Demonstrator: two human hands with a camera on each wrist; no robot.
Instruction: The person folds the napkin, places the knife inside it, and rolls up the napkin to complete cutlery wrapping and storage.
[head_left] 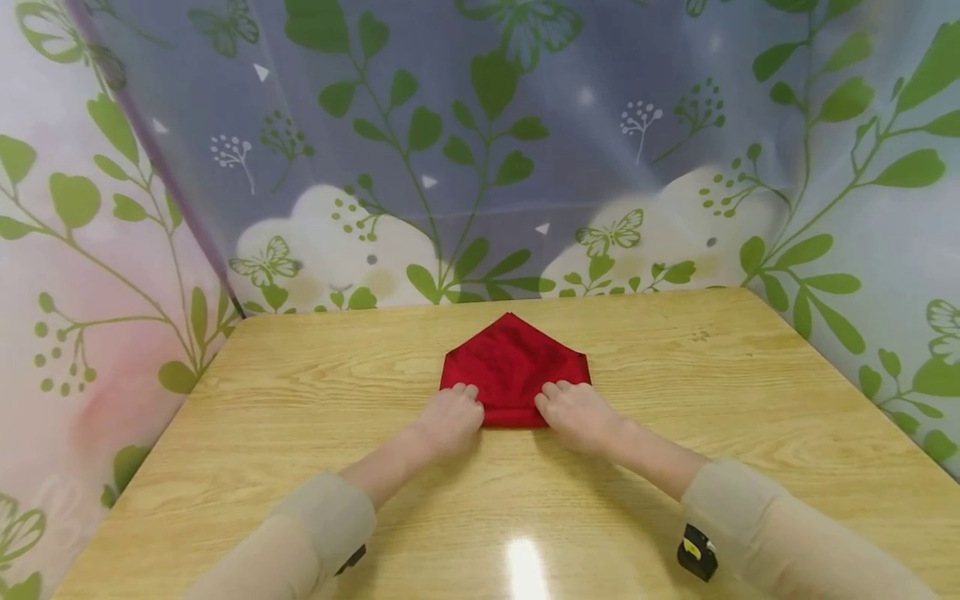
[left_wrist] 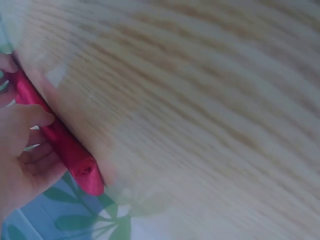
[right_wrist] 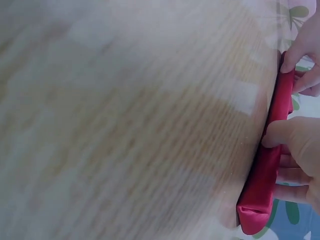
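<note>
A shiny red cloth (head_left: pixel 517 358) lies on the wooden table, its far side coming to a point and its near edge rolled up. At the left part of the roll, my left hand (head_left: pixel 453 412) pinches it between thumb and fingers. My right hand (head_left: pixel 573 412) grips the right part the same way. In the left wrist view the rolled cloth (left_wrist: pixel 65 142) shows a coiled end beyond the left hand (left_wrist: pixel 25 150). The right wrist view shows the other end of the roll (right_wrist: pixel 257 200), with the right hand's (right_wrist: pixel 297 155) thumb on its near side.
The wood-grain table (head_left: pixel 300 383) reaches back to a fabric backdrop (head_left: pixel 420 125) printed with leaves and butterflies, which also stands on both sides. Black devices (head_left: pixel 697 552) sit under the sleeve cuffs. A bright reflection shows on the table's near part.
</note>
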